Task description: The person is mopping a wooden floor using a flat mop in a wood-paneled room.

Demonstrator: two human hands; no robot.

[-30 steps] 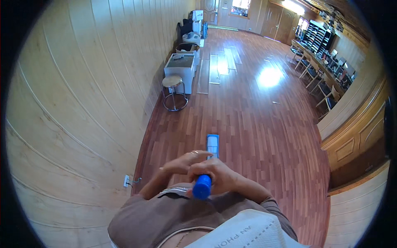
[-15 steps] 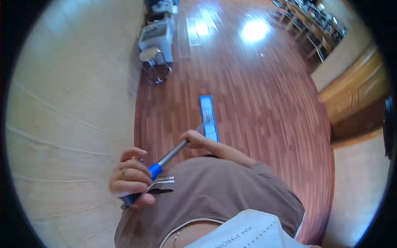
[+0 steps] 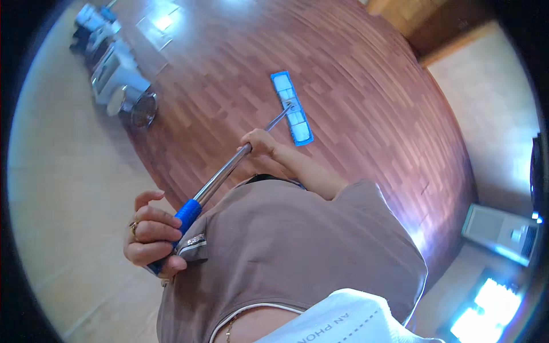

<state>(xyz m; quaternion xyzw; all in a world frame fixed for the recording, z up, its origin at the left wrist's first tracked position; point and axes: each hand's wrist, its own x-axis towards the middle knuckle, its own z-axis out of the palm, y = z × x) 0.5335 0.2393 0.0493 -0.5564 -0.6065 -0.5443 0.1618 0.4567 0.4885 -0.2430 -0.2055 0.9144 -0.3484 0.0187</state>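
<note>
Saw at far left, ahead of the brown short-sleeved fabric shirt (image 3: 297,246), a white boxy cabinet (image 3: 119,71) with a round, pale-seated metal stool (image 3: 118,102) just beside it. At the shirt's left edge, curled the left hand (image 3: 153,234) around the blue cylindrical handgrip (image 3: 189,214) of a flat mop with a silver metal pole (image 3: 227,169), with the index finger partly raised. Judged this a sound place to hold, likely less slippery than bare metal. Next rightward, just ahead of the shirt, closed the right hand (image 3: 260,142) around the pole. Looked stiff and smooth there, probably hollow and light, yet liable to slide or turn in a slack hold; best taken firmly, with 2 hands well apart for leverage. Farther right, well ahead of the shirt, saw the mop's blue-edged, white-topped rectangular head (image 3: 296,117), apparently flat on the reddish-brown wood-patterned floor (image 3: 366,103) and joined to the pole near mid-length. Judged soft at the edges, hardly fragile, probably free to swivel; better steered from the pole. Found at far right of the shirt a pale rectangular box (image 3: 494,228), too unclear to identify.
</note>
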